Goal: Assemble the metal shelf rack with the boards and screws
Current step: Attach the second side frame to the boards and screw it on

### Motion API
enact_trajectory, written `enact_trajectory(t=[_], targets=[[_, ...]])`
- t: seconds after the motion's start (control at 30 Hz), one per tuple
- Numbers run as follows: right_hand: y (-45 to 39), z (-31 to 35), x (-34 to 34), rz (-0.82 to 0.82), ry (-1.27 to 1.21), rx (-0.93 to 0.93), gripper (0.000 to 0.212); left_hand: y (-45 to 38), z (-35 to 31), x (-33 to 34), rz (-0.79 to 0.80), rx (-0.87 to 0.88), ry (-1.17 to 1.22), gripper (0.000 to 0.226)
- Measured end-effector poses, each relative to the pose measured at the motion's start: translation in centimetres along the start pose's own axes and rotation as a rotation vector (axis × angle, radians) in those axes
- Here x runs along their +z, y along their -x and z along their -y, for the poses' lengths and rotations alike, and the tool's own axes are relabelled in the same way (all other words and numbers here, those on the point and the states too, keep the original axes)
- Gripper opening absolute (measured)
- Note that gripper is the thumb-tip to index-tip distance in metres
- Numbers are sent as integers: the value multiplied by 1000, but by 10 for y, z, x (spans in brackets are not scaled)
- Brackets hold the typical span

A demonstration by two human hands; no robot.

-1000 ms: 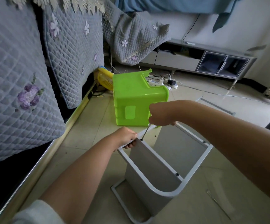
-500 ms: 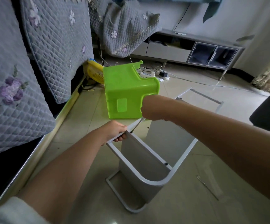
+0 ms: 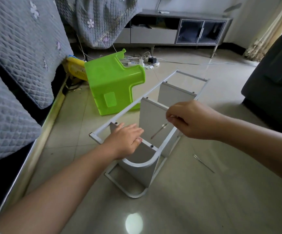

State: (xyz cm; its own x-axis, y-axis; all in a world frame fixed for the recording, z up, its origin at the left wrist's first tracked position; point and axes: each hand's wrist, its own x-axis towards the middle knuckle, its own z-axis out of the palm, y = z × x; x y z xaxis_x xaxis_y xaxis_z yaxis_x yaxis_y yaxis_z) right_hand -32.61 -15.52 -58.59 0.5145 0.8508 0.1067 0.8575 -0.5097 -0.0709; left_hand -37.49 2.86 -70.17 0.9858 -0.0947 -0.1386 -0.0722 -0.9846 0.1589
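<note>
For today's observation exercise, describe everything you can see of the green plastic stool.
The green plastic stool looks like glossy moulded plastic, bright lime. It lies tipped on its side on the tiled floor, legs pointing away, with a rectangular recessed patch on the face nearest the camera. It sits beside the white metal rack frame, whose rail crosses its lower edge; contact is unclear. Neither hand touches it.

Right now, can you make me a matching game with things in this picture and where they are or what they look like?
Things:
1. stool
2. screwdriver
3. left hand
4. power strip

Descriptions:
A. held in the right hand
B. bright green, tipped on its side
C. white, on the floor near the TV cabinet
D. resting on a board of the metal rack

Pairs: 1-B, 2-A, 3-D, 4-C
</note>
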Motion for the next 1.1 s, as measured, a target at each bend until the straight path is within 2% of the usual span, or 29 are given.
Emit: enact_trajectory(t=[0.63, 0.83, 0.97, 1.03, 1.1], targets=[[-3, 2, 5, 138, 115, -75, 24, 1, -5, -3, -4, -4, -7, 46], [-9, 15, -7, 289, 202, -30, 25, 0, -6, -3, -6, -7, -8, 46], [-22, 25, -5, 350, 347, 89, 39, 0, -6, -3, -9, -12, -11, 46], [-26, 24, -6, 385, 317, 178, 46, 1, -6, -3, -7, -12, -20, 46], [-25, 21, -8, 456, 256, 148, 43, 3, -7, -3, 1, -11, -23, 45]])
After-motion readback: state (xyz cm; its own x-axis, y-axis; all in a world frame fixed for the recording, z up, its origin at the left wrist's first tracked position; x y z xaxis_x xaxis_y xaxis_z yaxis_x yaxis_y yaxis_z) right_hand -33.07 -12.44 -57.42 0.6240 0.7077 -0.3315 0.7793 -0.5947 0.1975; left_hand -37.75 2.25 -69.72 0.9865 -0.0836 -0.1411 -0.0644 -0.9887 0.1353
